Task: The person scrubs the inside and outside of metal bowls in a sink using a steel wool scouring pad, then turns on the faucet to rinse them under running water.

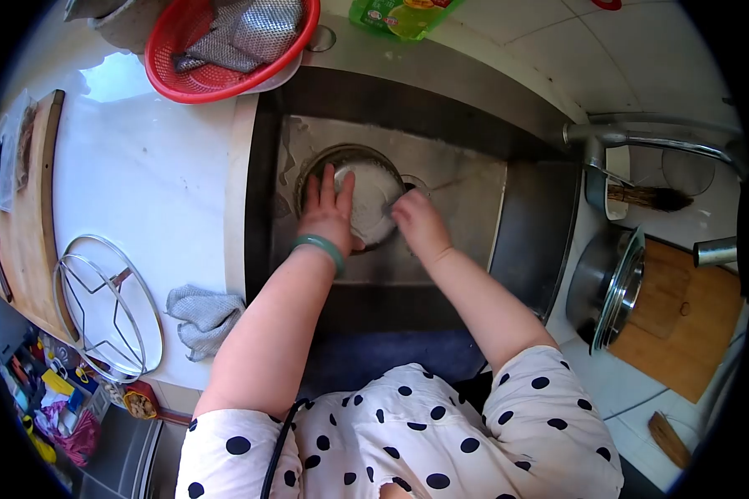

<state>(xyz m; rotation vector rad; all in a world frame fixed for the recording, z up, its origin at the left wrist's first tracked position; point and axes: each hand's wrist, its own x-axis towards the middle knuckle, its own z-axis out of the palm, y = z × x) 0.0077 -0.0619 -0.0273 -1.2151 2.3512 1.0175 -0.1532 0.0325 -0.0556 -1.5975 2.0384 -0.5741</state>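
A round metal pan or lid [373, 195] with a whitish inner surface lies in the metal sink [458, 249]. My left hand [329, 212], with a green bangle at the wrist, rests on its left part, fingers spread. At its right edge is my right hand [419, 223], fingers curled together and a little blurred; what they hold, if anything, is too small to make out. Part of the sink drain shows just right of the pan, behind my right hand.
Left of the sink are a grey cloth [204, 320], a wire rack [112, 308] and a cutting board [37, 216]. A red basket [162, 58] stands at the back left. On the right are a faucet [595, 150], stacked bowls [612, 291] and a wooden board [707, 333].
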